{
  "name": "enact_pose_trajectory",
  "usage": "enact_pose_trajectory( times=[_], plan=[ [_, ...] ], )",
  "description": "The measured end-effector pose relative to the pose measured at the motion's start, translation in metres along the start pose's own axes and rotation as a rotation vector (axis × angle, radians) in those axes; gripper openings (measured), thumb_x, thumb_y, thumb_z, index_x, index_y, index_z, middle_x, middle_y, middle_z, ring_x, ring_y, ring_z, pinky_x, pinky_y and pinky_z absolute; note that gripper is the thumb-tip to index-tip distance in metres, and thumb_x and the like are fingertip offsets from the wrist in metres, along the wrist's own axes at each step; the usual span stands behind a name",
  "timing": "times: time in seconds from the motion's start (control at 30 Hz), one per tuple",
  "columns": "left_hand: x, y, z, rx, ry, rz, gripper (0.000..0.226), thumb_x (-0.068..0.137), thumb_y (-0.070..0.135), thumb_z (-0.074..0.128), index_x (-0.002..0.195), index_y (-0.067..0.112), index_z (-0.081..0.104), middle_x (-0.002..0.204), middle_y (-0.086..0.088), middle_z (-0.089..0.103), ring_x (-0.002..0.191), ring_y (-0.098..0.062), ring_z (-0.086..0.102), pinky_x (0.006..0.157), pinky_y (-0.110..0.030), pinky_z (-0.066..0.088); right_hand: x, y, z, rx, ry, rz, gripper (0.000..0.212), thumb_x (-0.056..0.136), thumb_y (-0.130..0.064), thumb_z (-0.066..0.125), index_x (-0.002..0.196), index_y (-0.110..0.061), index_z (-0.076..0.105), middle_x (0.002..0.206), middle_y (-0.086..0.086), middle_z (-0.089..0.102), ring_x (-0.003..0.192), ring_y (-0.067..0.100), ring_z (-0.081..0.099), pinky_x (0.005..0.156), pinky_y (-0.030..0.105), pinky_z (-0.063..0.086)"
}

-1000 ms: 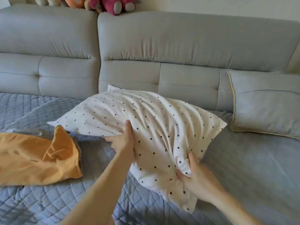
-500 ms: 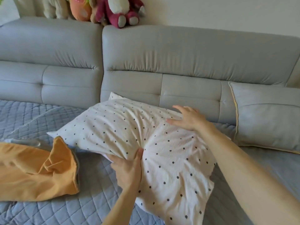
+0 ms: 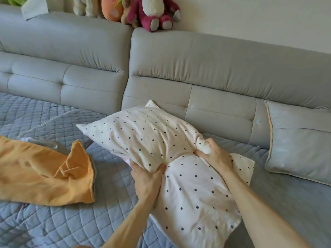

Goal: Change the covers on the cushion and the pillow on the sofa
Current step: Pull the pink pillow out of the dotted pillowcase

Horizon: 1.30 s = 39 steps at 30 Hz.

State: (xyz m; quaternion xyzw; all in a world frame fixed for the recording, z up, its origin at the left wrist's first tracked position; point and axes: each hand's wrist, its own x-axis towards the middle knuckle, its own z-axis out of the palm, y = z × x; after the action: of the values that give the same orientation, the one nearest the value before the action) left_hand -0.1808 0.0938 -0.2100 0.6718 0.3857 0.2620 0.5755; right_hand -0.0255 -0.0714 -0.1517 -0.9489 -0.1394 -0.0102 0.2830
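Head camera looks down on the polka-dot pillow [image 3: 143, 136], white with small dark spots, which lies mid-seat on the sofa, one end pointing to the backrest [image 3: 215, 68] and the other towards me. I squeeze it at its waist, so the fabric creases into a fold between my hands. My left hand [image 3: 146, 178] grips the left side of that fold, thumb pressed into the top and fingers tucked beneath. My right hand [image 3: 213, 154] grips the right side, fingers curled round a bunched knob of the cover. A corner of the cover sticks out just beyond my right wrist.

Left of the pillow, near but apart from it, an orange cover [image 3: 41, 172] lies crumpled on the blue quilted seat throw [image 3: 53, 221], its open mouth turned to the pillow. To the right a grey cushion [image 3: 297, 140] with pale piping leans against the backrest. Plush toys [image 3: 152, 11] sit along the top of the grey backrest, a dark pink bear among them, and a grey cloth [image 3: 34, 8] lies at the far left.
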Motion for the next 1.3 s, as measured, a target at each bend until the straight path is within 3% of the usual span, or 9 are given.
enact_pose_trajectory(
  times=[0.1, 0.3, 0.47, 0.6, 0.77, 0.9, 1.07, 1.2, 1.3],
  plan=[
    [-0.003, 0.01, -0.004, -0.145, -0.027, 0.134, 0.096, 0.067, 0.025, 0.084, 0.14, 0.03, 0.023, 0.119, 0.005, 0.045, 0.11, -0.024, 0.053, 0.085, -0.037, 0.04, -0.033, 0.005, -0.01, 0.083, 0.237, -0.082, 0.034, 0.086, -0.046, 0.069, 0.111, -0.027, 0.054, 0.089, -0.009, 0.061, 0.092, 0.029, 0.064, 0.068, 0.032, 0.036],
    [-0.023, 0.059, 0.006, -0.116, -0.234, 0.422, 0.07, 0.07, 0.026, 0.084, 0.124, 0.028, 0.039, 0.111, 0.007, 0.045, 0.096, -0.003, 0.05, 0.076, -0.021, 0.039, -0.091, 0.036, -0.045, 0.254, 0.714, -0.052, 0.025, 0.09, -0.034, 0.068, 0.108, -0.019, 0.059, 0.086, -0.009, 0.058, 0.081, 0.025, 0.059, 0.073, 0.033, 0.039],
    [-0.027, 0.132, 0.037, -0.06, -0.398, 0.723, 0.068, 0.071, 0.029, 0.083, 0.121, 0.042, 0.039, 0.108, 0.011, 0.043, 0.096, 0.004, 0.049, 0.075, -0.016, 0.04, -0.108, 0.054, -0.075, 0.417, 0.923, 0.016, 0.041, 0.084, -0.052, 0.055, 0.109, -0.02, 0.051, 0.092, -0.003, 0.059, 0.081, 0.021, 0.056, 0.07, 0.038, 0.046],
    [-0.012, 0.183, 0.07, -0.045, -0.436, 0.842, 0.066, 0.07, 0.027, 0.085, 0.119, 0.042, 0.043, 0.108, 0.014, 0.044, 0.094, 0.001, 0.053, 0.073, -0.017, 0.042, -0.084, 0.055, -0.098, 0.493, 0.988, 0.003, 0.021, 0.094, -0.032, 0.064, 0.104, -0.027, 0.046, 0.092, -0.007, 0.056, 0.083, 0.018, 0.056, 0.069, 0.034, 0.041],
    [0.046, 0.208, 0.121, 0.04, -0.353, 0.785, 0.079, 0.069, 0.028, 0.086, 0.133, 0.031, 0.039, 0.118, 0.007, 0.046, 0.102, -0.011, 0.054, 0.083, -0.034, 0.045, -0.012, 0.071, -0.088, 0.451, 0.887, 0.069, 0.043, 0.091, -0.048, 0.062, 0.124, -0.025, 0.046, 0.11, -0.002, 0.059, 0.1, 0.024, 0.06, 0.081, 0.042, 0.051],
    [0.09, 0.165, 0.157, 0.499, -0.259, 0.455, 0.097, 0.083, 0.048, 0.067, 0.153, 0.029, 0.003, 0.144, -0.014, 0.035, 0.13, -0.041, 0.039, 0.104, -0.052, 0.037, 0.03, 0.112, -0.05, 0.459, 0.274, 0.22, 0.112, 0.062, -0.093, 0.052, 0.153, -0.041, 0.014, 0.155, -0.002, 0.034, 0.139, 0.024, 0.039, 0.107, 0.05, 0.039],
    [0.089, 0.084, 0.164, 0.682, -0.368, 0.393, 0.056, 0.089, 0.064, 0.038, 0.139, 0.04, 0.032, 0.149, -0.008, 0.032, 0.135, -0.036, 0.035, 0.109, -0.05, 0.033, 0.017, 0.136, -0.034, 0.381, 0.229, 0.186, 0.09, 0.083, -0.074, 0.052, 0.156, -0.029, 0.022, 0.161, -0.008, 0.023, 0.148, 0.015, 0.023, 0.118, 0.039, 0.027],
    [0.07, 0.051, 0.133, 0.602, -0.371, 0.472, 0.073, 0.086, 0.078, 0.028, 0.151, 0.047, 0.02, 0.16, 0.0, 0.023, 0.144, -0.026, 0.03, 0.113, -0.045, 0.031, -0.011, 0.147, -0.027, 0.175, 0.228, 0.311, 0.093, 0.07, -0.097, 0.026, 0.149, -0.049, 0.019, 0.156, -0.01, 0.031, 0.144, 0.023, 0.03, 0.114, 0.05, 0.029],
    [0.049, 0.013, 0.093, 0.552, -0.463, 0.553, 0.082, 0.079, 0.087, 0.028, 0.15, 0.05, 0.012, 0.162, 0.004, 0.011, 0.145, -0.025, 0.026, 0.115, -0.046, 0.028, -0.04, 0.16, -0.018, 0.206, 0.184, 0.363, 0.092, 0.073, -0.094, 0.03, 0.151, -0.048, 0.014, 0.158, -0.003, 0.026, 0.144, 0.026, 0.027, 0.114, 0.05, 0.03]
  ],
)
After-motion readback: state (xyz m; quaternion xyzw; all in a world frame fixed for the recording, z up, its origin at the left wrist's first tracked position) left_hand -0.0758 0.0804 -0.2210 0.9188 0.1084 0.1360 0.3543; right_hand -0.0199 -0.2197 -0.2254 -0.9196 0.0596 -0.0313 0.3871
